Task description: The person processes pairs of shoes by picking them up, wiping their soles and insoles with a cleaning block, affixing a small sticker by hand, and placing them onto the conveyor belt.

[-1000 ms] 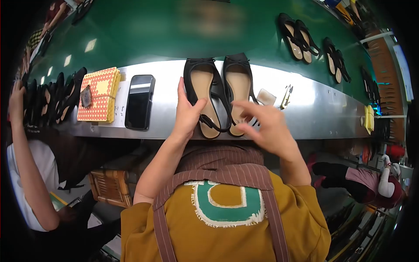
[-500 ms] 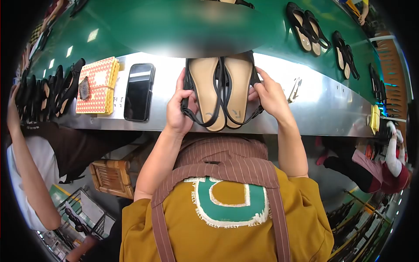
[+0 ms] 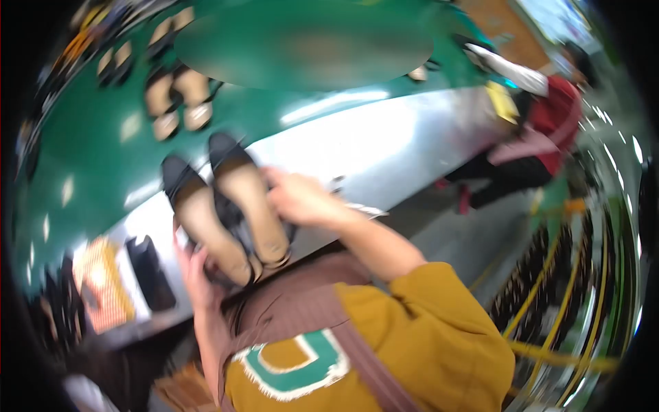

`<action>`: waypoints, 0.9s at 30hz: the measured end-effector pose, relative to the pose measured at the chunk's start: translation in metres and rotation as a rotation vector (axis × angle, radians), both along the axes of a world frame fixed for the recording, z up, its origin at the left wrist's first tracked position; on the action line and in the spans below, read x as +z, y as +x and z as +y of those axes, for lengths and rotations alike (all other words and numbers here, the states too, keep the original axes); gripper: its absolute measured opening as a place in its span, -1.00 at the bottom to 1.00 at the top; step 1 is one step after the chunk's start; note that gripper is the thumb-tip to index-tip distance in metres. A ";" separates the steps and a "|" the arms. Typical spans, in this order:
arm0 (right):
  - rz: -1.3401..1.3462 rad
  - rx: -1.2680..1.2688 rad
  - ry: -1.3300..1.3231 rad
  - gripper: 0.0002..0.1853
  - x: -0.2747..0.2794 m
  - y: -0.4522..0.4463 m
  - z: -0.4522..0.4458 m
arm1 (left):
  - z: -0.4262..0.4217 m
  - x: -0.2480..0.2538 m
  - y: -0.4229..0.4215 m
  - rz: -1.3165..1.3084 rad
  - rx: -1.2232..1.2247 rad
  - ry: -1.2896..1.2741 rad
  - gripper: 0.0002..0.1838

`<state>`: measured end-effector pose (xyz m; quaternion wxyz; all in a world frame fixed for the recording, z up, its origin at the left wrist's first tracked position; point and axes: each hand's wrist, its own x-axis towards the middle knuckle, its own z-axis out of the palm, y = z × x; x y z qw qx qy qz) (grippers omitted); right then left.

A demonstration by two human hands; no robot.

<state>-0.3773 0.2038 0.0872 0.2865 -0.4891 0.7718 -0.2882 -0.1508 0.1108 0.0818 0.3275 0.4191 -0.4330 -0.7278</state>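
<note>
Shoes (image 3: 250,199) – black, side by side – are clamped between left hand (image 3: 199,278) and right hand (image 3: 298,198); phone (image 3: 150,273) lies left of them.

Metal strip (image 3: 371,144) smooth, glossy; green tabletop (image 3: 82,158) glossy; black shoes (image 3: 247,196) matt on uppers, smooth on insoles; apron (image 3: 295,295) and shirt (image 3: 439,323) matt cloth, weave blurred

We position our left hand (image 3: 198,271) at 8 o'clock from view centre, closed in a grip, forearm directed toward 12 o'clock. We place our right hand (image 3: 298,198) nearer centre, fingers curled in a grip, forearm directed toward 10 o'clock.
</note>
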 end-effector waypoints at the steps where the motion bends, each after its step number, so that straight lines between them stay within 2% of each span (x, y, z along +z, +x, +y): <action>1: 0.088 -0.014 0.031 -0.39 -0.002 0.004 -0.002 | -0.002 -0.007 0.003 -0.121 -0.117 -0.165 -0.24; 2: 0.122 -0.064 0.065 -0.57 0.008 0.009 -0.002 | -0.010 -0.016 0.008 -0.243 -0.210 -0.344 -0.26; 3: 0.135 -0.061 0.137 -0.49 0.012 0.010 -0.004 | -0.014 -0.020 0.008 -0.364 -0.260 -0.441 -0.27; 4: 0.043 -0.035 0.185 -0.30 0.016 0.008 -0.004 | -0.019 -0.024 0.011 -0.498 -0.292 -0.538 -0.28; 5: 0.029 -0.028 0.171 -0.29 0.020 0.007 -0.003 | -0.030 -0.027 0.015 -0.772 -0.374 -0.622 -0.31; 6: 0.006 -0.010 0.158 -0.27 0.022 0.008 -0.003 | -0.032 -0.018 0.011 -0.774 -0.384 -0.625 -0.31; 8: 0.041 -0.027 0.161 -0.28 0.012 0.011 -0.006 | -0.035 -0.001 0.005 -0.685 -0.379 -0.321 -0.34; 10: 0.073 -0.029 0.169 -0.28 -0.001 0.015 -0.008 | -0.037 -0.007 0.001 -0.708 -0.358 -0.360 -0.37; 12: 0.250 -0.030 0.124 -0.33 -0.017 0.021 -0.012 | -0.033 -0.005 -0.003 -0.683 -0.360 -0.337 -0.40; 13: 0.358 -0.037 0.030 -0.38 -0.022 0.019 -0.009 | -0.032 -0.011 -0.002 -0.586 -0.338 -0.325 -0.41; 14: 0.298 -0.080 -0.039 -0.43 -0.021 0.018 -0.007 | -0.034 -0.020 0.003 -0.504 -0.302 -0.316 -0.41; 15: 0.047 -0.101 -0.055 -0.39 -0.017 0.012 -0.004 | -0.035 -0.024 0.006 -0.387 -0.273 -0.269 -0.41; 16: -0.011 -0.022 -0.198 -0.36 -0.042 0.007 -0.001 | -0.034 -0.023 0.008 -0.275 -0.235 -0.225 -0.40; 18: -0.631 -0.184 0.014 -0.38 0.007 0.017 -0.007 | -0.026 -0.005 -0.002 -0.199 -0.166 -0.084 -0.38; 20: -0.759 -0.044 -0.132 -0.40 -0.011 0.025 -0.007 | -0.015 -0.001 -0.010 0.120 -0.167 0.119 -0.43; 21: -0.895 -0.031 -0.154 -0.41 0.008 0.040 -0.008 | -0.019 -0.011 -0.012 0.063 -0.250 0.166 -0.51; 22: -1.093 0.005 -0.095 -0.28 0.007 0.040 -0.011 | -0.020 -0.013 -0.014 0.016 -0.343 0.213 -0.58; 23: -1.101 -0.019 -0.109 -0.31 0.006 0.046 -0.013 | -0.013 -0.010 -0.014 0.006 -0.316 0.212 -0.58; 25: -1.133 -0.031 -0.132 -0.39 0.006 0.051 -0.014 | -0.001 0.017 -0.023 0.097 -0.217 0.413 -0.70; 27: -1.128 -0.036 -0.125 -0.40 0.006 0.052 -0.014 | 0.001 0.014 -0.020 0.107 -0.181 0.433 -0.72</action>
